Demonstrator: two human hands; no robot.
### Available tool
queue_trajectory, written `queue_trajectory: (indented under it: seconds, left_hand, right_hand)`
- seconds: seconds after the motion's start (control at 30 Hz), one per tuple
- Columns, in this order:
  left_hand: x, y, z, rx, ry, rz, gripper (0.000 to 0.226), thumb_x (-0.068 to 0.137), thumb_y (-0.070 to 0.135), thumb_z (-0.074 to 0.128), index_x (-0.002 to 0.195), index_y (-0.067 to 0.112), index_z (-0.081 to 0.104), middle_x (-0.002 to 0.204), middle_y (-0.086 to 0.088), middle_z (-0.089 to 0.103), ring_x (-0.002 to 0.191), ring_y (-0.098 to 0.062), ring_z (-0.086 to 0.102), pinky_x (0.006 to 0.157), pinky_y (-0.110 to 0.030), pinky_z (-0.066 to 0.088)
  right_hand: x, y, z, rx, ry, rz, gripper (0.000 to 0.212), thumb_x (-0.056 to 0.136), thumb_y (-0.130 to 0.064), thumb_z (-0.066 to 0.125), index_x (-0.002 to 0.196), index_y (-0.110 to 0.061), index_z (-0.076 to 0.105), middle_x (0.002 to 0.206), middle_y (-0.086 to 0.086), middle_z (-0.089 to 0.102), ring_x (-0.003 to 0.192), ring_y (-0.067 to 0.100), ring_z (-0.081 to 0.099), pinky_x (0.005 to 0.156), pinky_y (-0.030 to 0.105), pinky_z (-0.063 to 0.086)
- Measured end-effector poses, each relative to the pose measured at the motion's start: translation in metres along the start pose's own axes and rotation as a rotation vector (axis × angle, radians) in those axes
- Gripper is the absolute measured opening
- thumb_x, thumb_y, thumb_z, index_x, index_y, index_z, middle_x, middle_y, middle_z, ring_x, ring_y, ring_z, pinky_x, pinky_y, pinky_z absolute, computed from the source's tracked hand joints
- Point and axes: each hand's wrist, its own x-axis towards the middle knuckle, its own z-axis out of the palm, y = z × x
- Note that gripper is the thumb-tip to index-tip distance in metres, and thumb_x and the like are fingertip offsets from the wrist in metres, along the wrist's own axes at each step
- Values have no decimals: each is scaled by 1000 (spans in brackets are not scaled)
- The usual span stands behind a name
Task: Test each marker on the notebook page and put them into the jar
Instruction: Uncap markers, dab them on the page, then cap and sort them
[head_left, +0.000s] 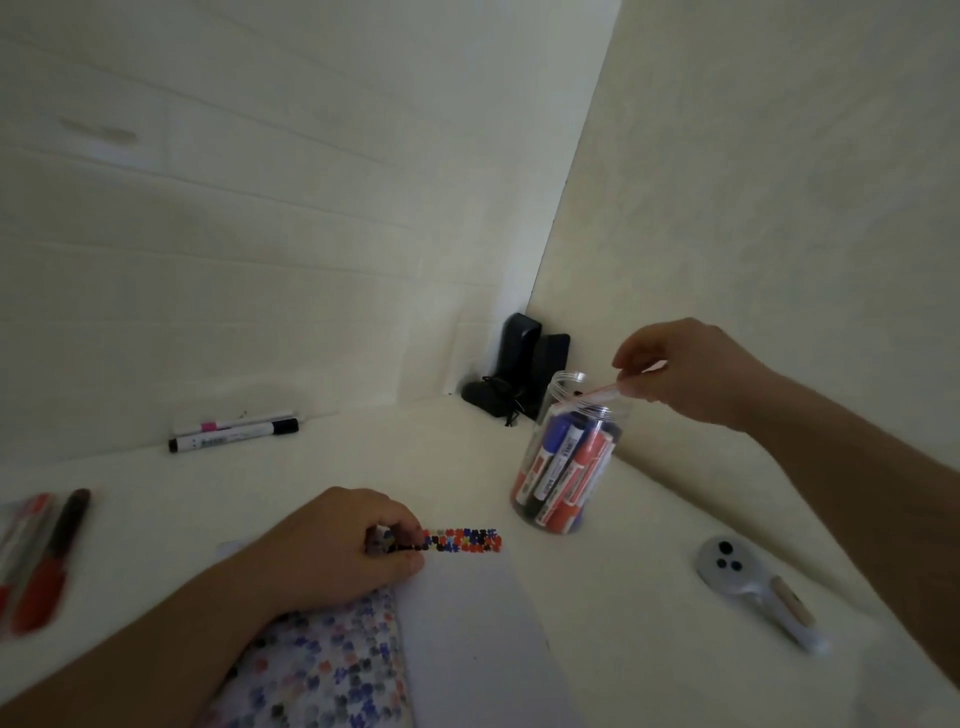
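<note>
The right hand (691, 371) holds a slim marker (602, 391) in a fingertip grip, thumb and fingers curled round its upper end. The marker lies tilted over the open mouth of the jar (569, 457); it looks white with a red streak, but it is blurred and its detail cannot be read.

The jar is a clear, smooth-walled plastic cylinder with a ribbed neck, standing on the table (363, 457) with no lid on it. It contains a packed bundle of thick markers (563, 470) with red, blue and black barrels and white labels, leaning at a slant against the wall of the jar.

The left hand (337, 545) rests on the notebook (457, 623), fingers curled, its grip pinching the top edge of the page. A band of small red, blue and black test marks (462, 540) runs along that edge, from under the fingertips to the page's right corner. The page below the band is plain white. The left-hand page shows the same kind of marks, faded, spread across its surface.

Surrounding items on the matte white table:
- Two slim white markers (234, 428), one with a black cap, lie side by side along the back wall.
- A clear packet (36, 561) of red and dark pens lies at the left edge.
- A grey handle-shaped device (753, 587) with a round head and dark buttons lies at the right.
- Dark objects (519, 369) stand in the corner behind the jar.
</note>
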Motion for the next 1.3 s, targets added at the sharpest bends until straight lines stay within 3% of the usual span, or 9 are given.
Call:
queue_trajectory:
  seconds: [0.1, 0.23, 0.37, 0.5, 0.6, 0.67, 0.87, 1.13, 1.3]
  left_hand:
    - [0, -2, 1, -10, 2, -4, 13, 87, 56, 69, 99, 52, 69, 101, 31, 67, 97, 13, 59, 84, -13, 49]
    - [-1, -4, 2, -27, 6, -8, 12, 87, 56, 70, 99, 53, 69, 100, 32, 67, 95, 11, 60, 80, -14, 50]
    - [0, -3, 1, -35, 8, -5, 12, 87, 53, 71, 99, 50, 71, 98, 31, 67, 94, 9, 61, 80, -14, 50]
    - [0, -1, 0, -34, 3, -3, 11, 87, 53, 71, 98, 52, 70, 99, 32, 67, 95, 9, 61, 80, -13, 49]
    - [-1, -1, 0, -25, 8, 2, 9, 87, 54, 70, 96, 54, 68, 98, 33, 66, 96, 11, 59, 80, -12, 47]
    - [-1, -2, 0, -27, 5, -3, 9, 87, 54, 70, 96, 53, 68, 99, 32, 66, 96, 12, 59, 81, -12, 48]
    - [-1, -1, 0, -36, 0, -15, 14, 88, 53, 70, 101, 48, 72, 100, 30, 67, 97, 11, 59, 83, -15, 49]
    - [-1, -1, 0, -28, -10, -22, 13, 88, 54, 69, 100, 48, 71, 101, 29, 67, 95, 10, 60, 81, -16, 51]
    - [-1, -2, 0, -36, -13, -24, 15, 87, 55, 69, 101, 49, 71, 102, 30, 67, 96, 10, 60, 84, -18, 51]
  right_hand:
    - [7, -6, 6, 278, 37, 41, 26, 86, -21, 84, 106, -29, 68, 90, -4, 79, 86, 18, 76, 77, 39, 62]
    - [17, -14, 22, 696, 126, 126, 32, 93, -12, 76, 118, -13, 57, 108, 17, 74, 93, 22, 76, 73, 26, 62]
    - [20, -16, 47, 361, 130, 98, 28, 98, -27, 70, 115, -25, 48, 102, 4, 72, 84, 21, 74, 68, 34, 63]
    - [12, -12, 76, 110, 170, 24, 13, 108, -40, 48, 111, -27, 47, 100, 2, 68, 80, 19, 70, 68, 38, 63]
    - [5, -4, 94, 13, 205, 1, 25, 109, -45, 37, 107, -25, 53, 97, 2, 69, 80, 18, 70, 72, 34, 62]
    - [2, -4, 103, 16, 233, -22, 31, 108, -51, 36, 102, -28, 56, 89, -2, 67, 77, 12, 67, 69, 28, 58]
    - [5, -3, 108, 216, 266, 21, 7, 100, -37, 64, 107, -33, 64, 85, -24, 58, 76, 0, 61, 62, 15, 46]
    - [7, -5, 92, 326, 116, 74, 10, 100, -40, 63, 108, -33, 62, 101, -12, 71, 86, 14, 71, 76, 36, 62]
    - [5, -6, 99, 328, 185, 85, 12, 100, -37, 62, 105, -28, 57, 103, -8, 73, 84, 15, 72, 74, 40, 64]
